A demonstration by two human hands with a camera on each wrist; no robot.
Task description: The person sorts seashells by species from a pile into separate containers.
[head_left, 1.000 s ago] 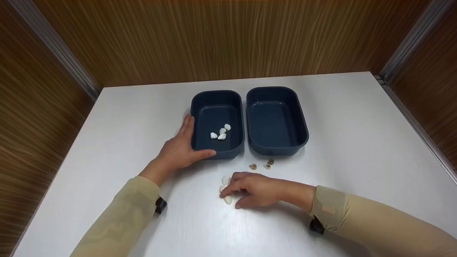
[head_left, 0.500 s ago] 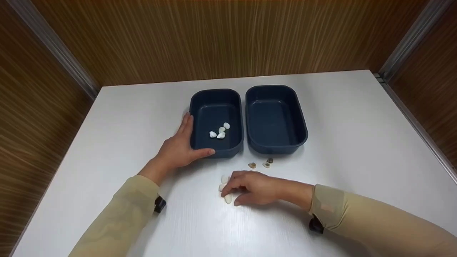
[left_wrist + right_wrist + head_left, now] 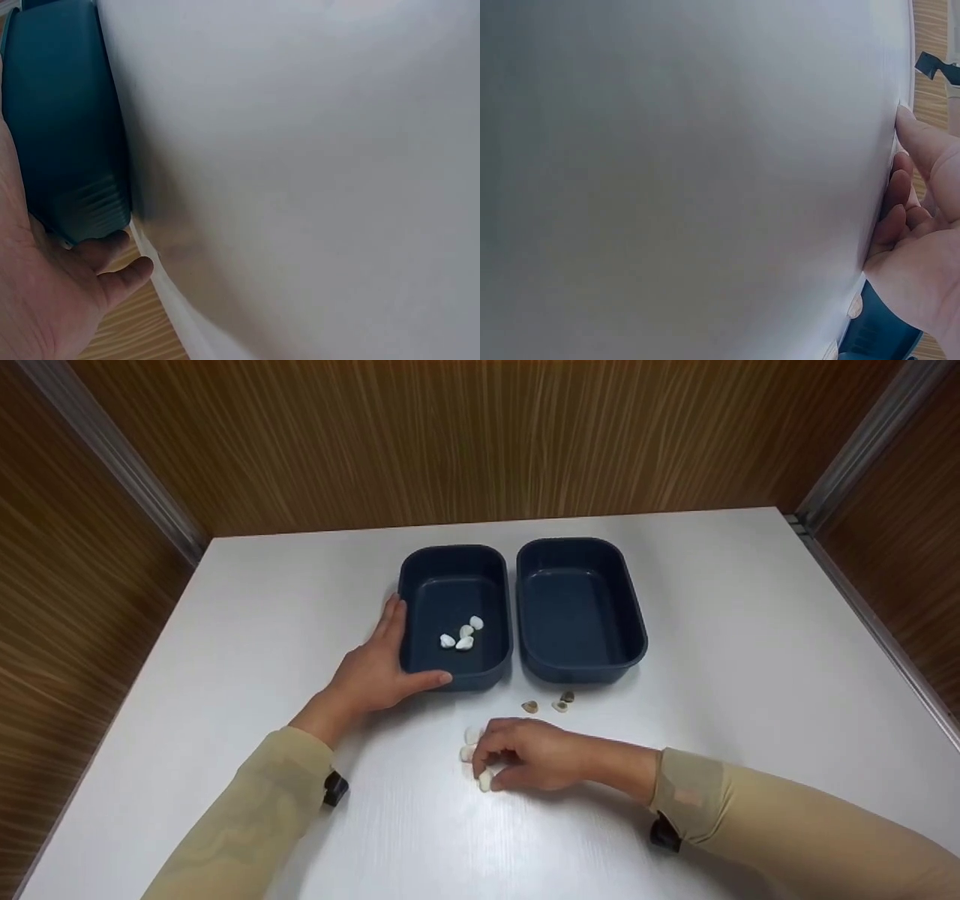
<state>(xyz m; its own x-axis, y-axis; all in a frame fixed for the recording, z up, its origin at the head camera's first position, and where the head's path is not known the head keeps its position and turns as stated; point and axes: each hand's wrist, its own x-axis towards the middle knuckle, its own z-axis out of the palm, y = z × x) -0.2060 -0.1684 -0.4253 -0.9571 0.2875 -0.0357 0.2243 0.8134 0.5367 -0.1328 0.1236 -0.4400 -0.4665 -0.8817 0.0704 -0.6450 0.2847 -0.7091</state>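
White shell, small and smooth, is pinched at the tabletop between the thumb and a finger of the right hand. Two pale shells lie just beside those curled fingers. The left hand is spread around the near corner of the left box, thumb along the front, fingers against the side. Four loose shells lie inside it. Three brownish shells lie near the right box.

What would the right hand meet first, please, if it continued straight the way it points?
Probably the two white shells just beyond the right hand, which pinches another shell; the hand's height is unclear, so it might pass above them.
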